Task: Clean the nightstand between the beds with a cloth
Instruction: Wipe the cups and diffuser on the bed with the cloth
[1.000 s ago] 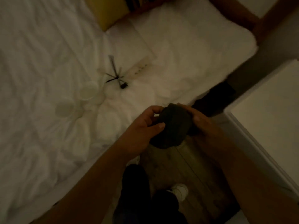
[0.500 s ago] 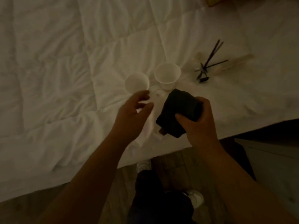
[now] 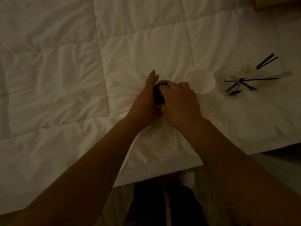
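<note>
A dark cloth [image 3: 158,94] is bunched between my two hands over the white duvet [image 3: 65,79]. My right hand [image 3: 180,101] grips the cloth from the right, fingers curled over it. My left hand [image 3: 144,103] lies against its left side with the fingers pointing away from me; what they hold is hidden. A curved grey edge [image 3: 162,81] shows just above the cloth. A white paper cup [image 3: 199,79] stands on the bed right of my right hand. The nightstand's top is out of view.
Black sticks and a small pale bottle [image 3: 241,80] lie on the bed at the right. A yellowish object [image 3: 276,4] sits in the top right corner. My legs and a white shoe [image 3: 187,178] stand on the floor by the bed's edge. A pale grey surface [image 3: 283,162] shows lower right.
My view turned from the nightstand to the bed. Both hands moved forward over the duvet and closed together around the cloth. The left cup is now hidden behind them.
</note>
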The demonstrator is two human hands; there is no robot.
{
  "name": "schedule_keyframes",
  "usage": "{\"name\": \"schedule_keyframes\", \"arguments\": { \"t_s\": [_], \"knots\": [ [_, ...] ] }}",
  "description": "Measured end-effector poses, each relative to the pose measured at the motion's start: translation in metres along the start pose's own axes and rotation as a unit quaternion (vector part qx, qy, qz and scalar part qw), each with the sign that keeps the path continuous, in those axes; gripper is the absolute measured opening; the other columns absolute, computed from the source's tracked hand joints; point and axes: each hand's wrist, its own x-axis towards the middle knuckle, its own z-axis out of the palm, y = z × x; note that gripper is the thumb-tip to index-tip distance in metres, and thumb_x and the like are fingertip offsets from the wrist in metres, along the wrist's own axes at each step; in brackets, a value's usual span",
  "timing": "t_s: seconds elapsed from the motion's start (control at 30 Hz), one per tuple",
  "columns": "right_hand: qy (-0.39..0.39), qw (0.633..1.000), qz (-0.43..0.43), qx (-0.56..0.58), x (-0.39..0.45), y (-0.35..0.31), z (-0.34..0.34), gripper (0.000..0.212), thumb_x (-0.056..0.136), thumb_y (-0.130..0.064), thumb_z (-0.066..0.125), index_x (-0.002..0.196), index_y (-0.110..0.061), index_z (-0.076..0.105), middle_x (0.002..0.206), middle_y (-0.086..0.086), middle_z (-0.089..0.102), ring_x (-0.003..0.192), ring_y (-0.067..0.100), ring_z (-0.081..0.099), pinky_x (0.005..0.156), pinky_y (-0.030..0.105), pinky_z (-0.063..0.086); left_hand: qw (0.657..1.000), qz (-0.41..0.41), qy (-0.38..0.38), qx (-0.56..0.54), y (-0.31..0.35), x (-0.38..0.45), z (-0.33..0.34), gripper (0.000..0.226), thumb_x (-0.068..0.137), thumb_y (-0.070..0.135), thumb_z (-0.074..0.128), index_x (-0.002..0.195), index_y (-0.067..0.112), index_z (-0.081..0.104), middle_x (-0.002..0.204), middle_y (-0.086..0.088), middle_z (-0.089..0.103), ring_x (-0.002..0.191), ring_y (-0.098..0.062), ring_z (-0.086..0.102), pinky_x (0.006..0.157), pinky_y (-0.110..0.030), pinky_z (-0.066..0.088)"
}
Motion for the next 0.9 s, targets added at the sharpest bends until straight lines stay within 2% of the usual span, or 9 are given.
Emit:
{"name": "schedule_keyframes", "arguments": {
  "t_s": [0.13, 0.23, 0.33, 0.47, 0.57, 0.67, 0.77, 0.83, 0.9],
  "knots": [
    [-0.048, 0.996, -0.024, -0.071, 0.017, -0.010, -0.001, 0.024, 0.088, -0.017, 0.057, 0.111, -0.015, 0.061, 0.107, 0.005, 0.063, 0.098, 0.026, 0.055, 0.067, 0.034, 0.035, 0.998, 0.052, 0.004, 0.021, -0.009, -0.002, 0.002, 0.119, 0.069, 0.014, 0.085, 0.152, 0.019, -0.001, 0.154, -0.004, 0.032, 0.129, -0.001, 0.038, 0.105, -0.008, 0.029],
    [-0.091, 0.992, 0.008, -0.083, 0.030, -0.018, 0.003, 0.020, 0.090, -0.019, 0.056, 0.109, -0.013, 0.061, 0.105, 0.004, 0.062, 0.101, 0.025, 0.055, 0.071, 0.035, 0.039, 0.997, 0.071, -0.002, 0.041, -0.013, 0.000, 0.001, 0.117, 0.070, 0.014, 0.084, 0.151, 0.021, 0.000, 0.150, -0.005, 0.036, 0.129, -0.010, 0.045, 0.109, -0.020, 0.033],
    [-0.117, 0.987, 0.003, -0.109, 0.035, -0.025, 0.007, 0.021, 0.091, -0.021, 0.055, 0.109, -0.011, 0.060, 0.107, 0.004, 0.062, 0.105, 0.024, 0.053, 0.079, 0.038, 0.044, 0.999, 0.042, -0.006, 0.011, -0.014, 0.000, 0.000, 0.109, 0.077, 0.016, 0.079, 0.151, 0.022, 0.000, 0.147, 0.004, 0.035, 0.128, -0.003, 0.042, 0.111, -0.015, 0.028],
    [-0.126, 0.986, -0.021, -0.108, 0.034, -0.020, 0.000, 0.017, 0.088, -0.022, 0.057, 0.102, -0.013, 0.062, 0.082, 0.001, 0.057, 0.083, 0.019, 0.053, 0.064, 0.033, 0.036, 0.996, 0.071, -0.020, 0.055, -0.006, -0.003, -0.005, 0.125, 0.068, 0.017, 0.087, 0.149, 0.017, -0.008, 0.144, 0.003, 0.036, 0.122, 0.005, 0.040, 0.106, -0.010, 0.030],
    [-0.167, 0.986, -0.018, -0.008, 0.027, 0.002, -0.015, 0.018, 0.083, -0.020, 0.058, 0.100, -0.015, 0.062, 0.063, -0.002, 0.047, 0.053, 0.013, 0.046, 0.049, 0.028, 0.036, 0.992, 0.088, -0.054, 0.078, 0.005, -0.005, -0.002, 0.122, 0.068, 0.021, 0.086, 0.147, 0.024, -0.007, 0.137, 0.006, 0.042, 0.115, 0.009, 0.040, 0.112, -0.032, 0.034],
    [-0.218, 0.967, -0.036, 0.124, 0.010, 0.022, -0.034, 0.016, 0.084, -0.023, 0.059, 0.098, -0.023, 0.065, 0.071, -0.003, 0.062, 0.056, 0.013, 0.058, 0.050, 0.031, 0.050, 0.994, 0.058, -0.071, 0.055, 0.009, -0.015, 0.001, 0.126, 0.062, 0.036, 0.088, 0.151, 0.032, -0.001, 0.138, 0.019, 0.037, 0.117, 0.008, 0.045, 0.098, -0.007, 0.035],
    [-0.244, 0.908, 0.006, 0.342, -0.013, 0.040, -0.051, 0.012, 0.082, -0.026, 0.069, 0.091, -0.033, 0.067, 0.077, -0.008, 0.069, 0.068, 0.007, 0.067, 0.064, 0.027, 0.058, 0.996, 0.051, -0.031, 0.069, 0.005, -0.037, 0.000, 0.124, 0.060, 0.034, 0.090, 0.152, 0.027, 0.008, 0.143, 0.005, 0.040, 0.124, -0.003, 0.046, 0.103, -0.015, 0.037],
    [-0.196, 0.840, 0.057, 0.502, -0.030, 0.049, -0.058, 0.018, 0.082, -0.026, 0.072, 0.095, -0.038, 0.067, 0.086, -0.012, 0.071, 0.081, 0.003, 0.068, 0.071, 0.024, 0.059, 0.998, 0.030, 0.034, 0.044, 0.006, -0.052, -0.007, 0.119, 0.060, 0.036, 0.089, 0.151, 0.021, 0.015, 0.139, 0.002, 0.041, 0.120, 0.001, 0.045, 0.100, -0.008, 0.034],
    [-0.075, 0.806, 0.104, 0.578, -0.046, 0.051, -0.058, 0.019, 0.082, -0.030, 0.070, 0.096, -0.042, 0.064, 0.090, -0.018, 0.070, 0.086, 0.003, 0.068, 0.071, 0.026, 0.059, 0.996, 0.014, 0.082, 0.026, 0.016, -0.063, -0.013, 0.112, 0.061, 0.046, 0.085, 0.149, 0.022, 0.020, 0.133, 0.008, 0.039, 0.117, 0.009, 0.041, 0.094, -0.001, 0.032]
  ]
}}
